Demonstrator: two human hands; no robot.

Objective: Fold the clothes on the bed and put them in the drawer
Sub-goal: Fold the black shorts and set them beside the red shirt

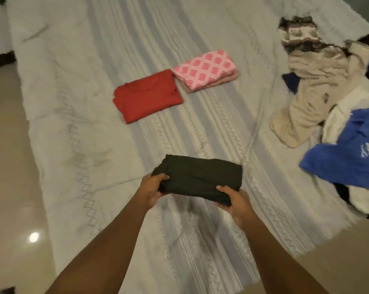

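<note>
Black garment [200,175] between both hands [152,190] [235,203]

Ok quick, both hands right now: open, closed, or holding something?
Left hand: grips the near left end of the folded black garment.
Right hand: grips the near right end of the same black garment.

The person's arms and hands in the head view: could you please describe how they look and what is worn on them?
Both are bare. The left hand and right hand wear no gloves, and no rings show. The left forearm and right forearm carry no sleeve, watch or bracelet as far as the frame's lower edge.
</note>
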